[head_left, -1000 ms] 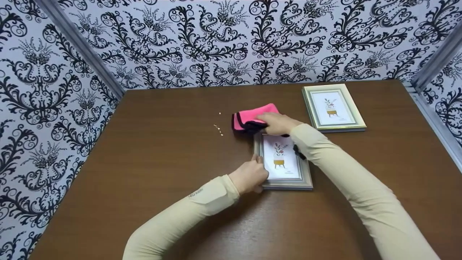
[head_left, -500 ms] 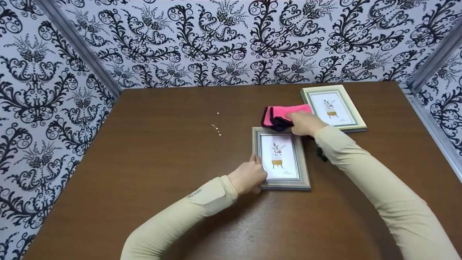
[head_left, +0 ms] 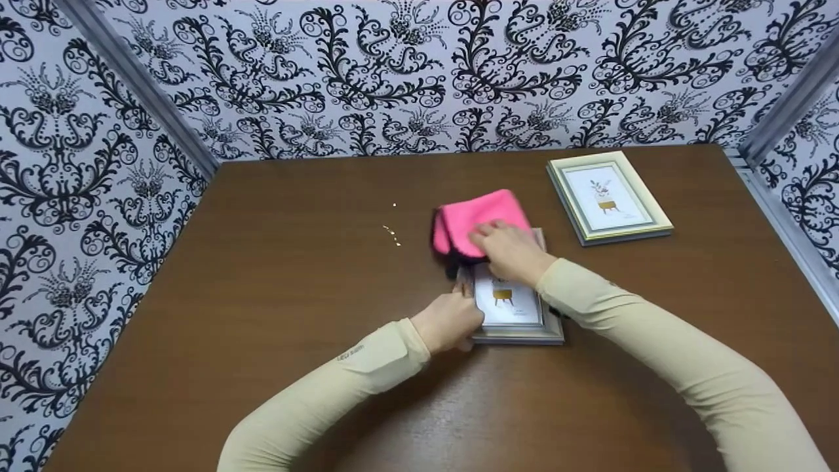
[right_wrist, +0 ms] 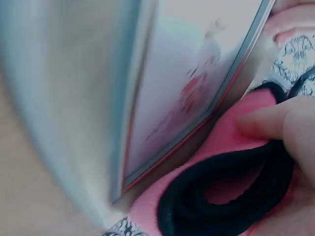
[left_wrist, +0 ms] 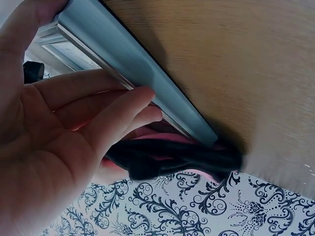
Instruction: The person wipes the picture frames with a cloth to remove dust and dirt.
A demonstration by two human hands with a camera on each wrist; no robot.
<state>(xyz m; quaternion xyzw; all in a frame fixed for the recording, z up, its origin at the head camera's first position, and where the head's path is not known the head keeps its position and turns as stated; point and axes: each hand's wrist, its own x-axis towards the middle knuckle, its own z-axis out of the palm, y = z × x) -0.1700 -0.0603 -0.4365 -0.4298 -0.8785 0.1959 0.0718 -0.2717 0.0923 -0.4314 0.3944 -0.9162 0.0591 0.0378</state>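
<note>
A silver-grey picture frame (head_left: 524,334) lies face up on the brown table, showing a plant in a yellow pot. My left hand (head_left: 451,320) grips its left side near the lower corner; in the left wrist view the fingertips press along the frame's side moulding (left_wrist: 142,69). My right hand (head_left: 514,252) holds a folded pink cloth (head_left: 485,213) with black edging over the frame's upper left part, which it hides. In the right wrist view the cloth (right_wrist: 231,123) bunches under the fingers beside the glazed picture (right_wrist: 182,78), blurred by motion.
A second, cream-gold picture frame (head_left: 609,200) lies at the back right of the table (head_left: 262,295). Several small pale bits (head_left: 392,233) are scattered left of the cloth. Patterned walls (head_left: 393,78) close off the back and sides.
The right hand has carried the cloth rightward along the frame's top edge, then back left and down onto its upper left. The left hand keeps its place. The far frame has shifted slightly.
</note>
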